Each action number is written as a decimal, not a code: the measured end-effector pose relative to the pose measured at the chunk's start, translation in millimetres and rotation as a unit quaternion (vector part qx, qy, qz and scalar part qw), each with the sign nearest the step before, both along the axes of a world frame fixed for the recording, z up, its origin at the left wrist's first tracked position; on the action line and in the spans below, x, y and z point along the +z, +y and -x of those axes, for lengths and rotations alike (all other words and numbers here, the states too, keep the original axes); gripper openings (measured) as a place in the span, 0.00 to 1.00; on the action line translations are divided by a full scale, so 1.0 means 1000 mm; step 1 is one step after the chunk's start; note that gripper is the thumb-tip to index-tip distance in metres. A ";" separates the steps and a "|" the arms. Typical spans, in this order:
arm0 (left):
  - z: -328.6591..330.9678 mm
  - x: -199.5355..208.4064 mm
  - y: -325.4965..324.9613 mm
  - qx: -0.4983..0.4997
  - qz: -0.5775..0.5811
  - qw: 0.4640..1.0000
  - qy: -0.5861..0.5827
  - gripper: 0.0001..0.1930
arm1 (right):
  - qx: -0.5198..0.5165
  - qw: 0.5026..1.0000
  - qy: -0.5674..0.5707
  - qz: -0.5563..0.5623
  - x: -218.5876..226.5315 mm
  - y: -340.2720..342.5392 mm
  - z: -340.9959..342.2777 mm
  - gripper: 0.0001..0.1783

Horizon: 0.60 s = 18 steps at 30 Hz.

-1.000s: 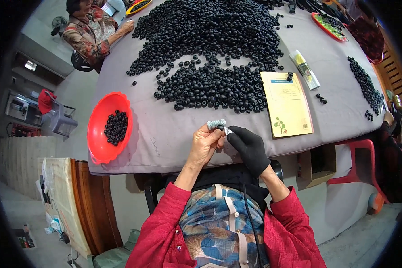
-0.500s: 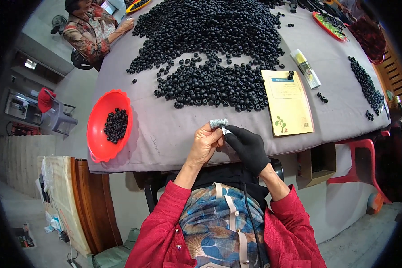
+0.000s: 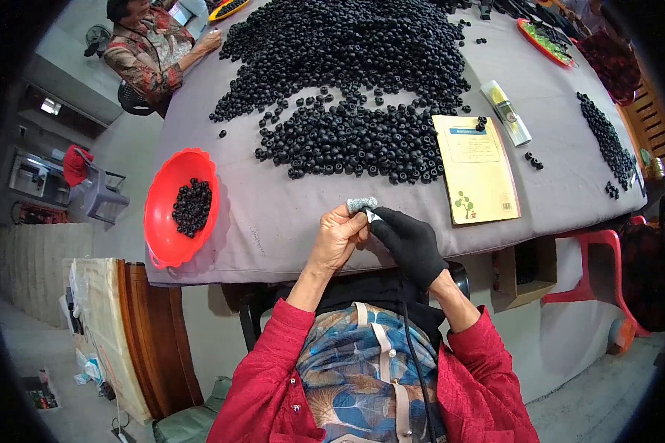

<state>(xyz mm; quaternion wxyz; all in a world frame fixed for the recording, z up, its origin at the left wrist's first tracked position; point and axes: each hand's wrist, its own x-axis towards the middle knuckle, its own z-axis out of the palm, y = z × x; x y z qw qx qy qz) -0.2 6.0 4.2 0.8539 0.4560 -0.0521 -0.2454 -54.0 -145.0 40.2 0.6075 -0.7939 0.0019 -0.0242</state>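
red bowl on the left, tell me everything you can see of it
The red bowl looks like smooth plastic, oval in this view, with a scalloped rim. It rests open side up on the grey tablecloth, near the edge, left of the left hand. A small heap of black beads lies inside, off toward its right side. Neither hand touches it.

Left hand (image 3: 338,238) bare, pinching | right hand (image 3: 410,244) black-gloved, pinching | close together
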 end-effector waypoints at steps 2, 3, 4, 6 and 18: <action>0.000 -0.001 0.000 0.000 -0.003 1.000 -0.003 0.08 | 0.001 1.000 -0.002 0.004 0.000 0.000 -0.001 0.17; 0.000 -0.001 0.000 0.000 -0.004 1.000 -0.003 0.08 | 0.001 1.000 -0.005 0.009 -0.001 0.000 -0.001 0.17; 0.000 0.000 0.000 0.001 -0.005 1.000 -0.004 0.08 | 0.001 1.000 -0.005 0.009 -0.001 0.000 -0.001 0.17; 0.000 0.000 0.000 0.001 -0.006 1.000 -0.005 0.08 | 0.005 1.000 -0.017 0.025 -0.003 -0.001 -0.001 0.17; 0.000 -0.002 0.002 0.000 -0.015 1.000 -0.011 0.07 | 0.014 1.000 0.021 0.008 0.000 -0.001 -0.002 0.17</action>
